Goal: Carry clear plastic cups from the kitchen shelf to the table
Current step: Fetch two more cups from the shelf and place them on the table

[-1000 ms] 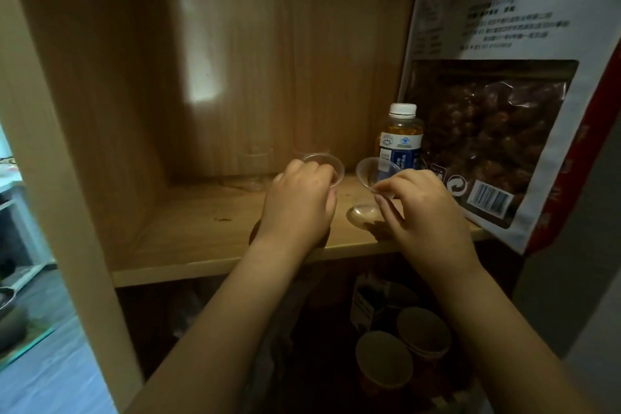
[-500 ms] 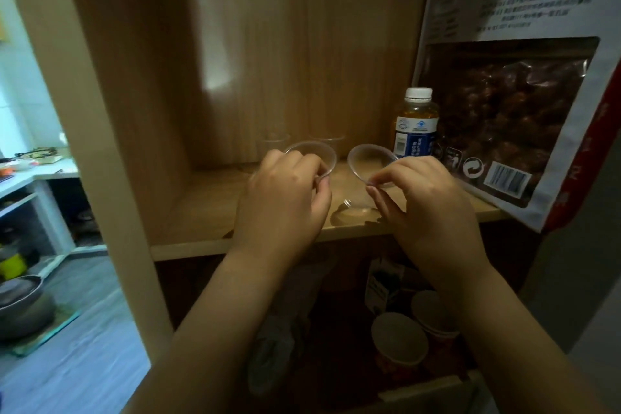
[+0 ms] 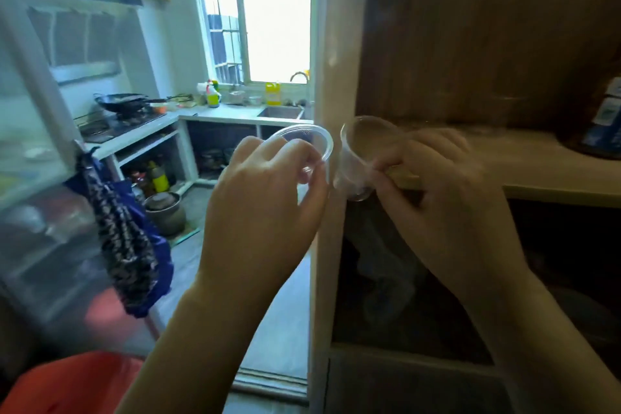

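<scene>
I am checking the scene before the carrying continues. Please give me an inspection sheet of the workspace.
Surface: wooden shelf, blurred; table not in view.
Job's things: two clear cups, left cup and right cup, both lifted off the shelf.
Clutter: dark bottle at the shelf's right edge.
Grippers: left hand holds the left cup; right hand holds the right cup.
Cables: nothing seen.
Surroundings: kitchen counter, wok, sink, window.

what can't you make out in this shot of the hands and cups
- Head view: the table is out of frame.
- Bottle on the shelf: cut off by the right edge, label unreadable.
- Right hand and its cup: motion-blurred, grip unclear.
- Left hand hides most of its cup below the rim.
- Lower cupboard: too dark.
</scene>
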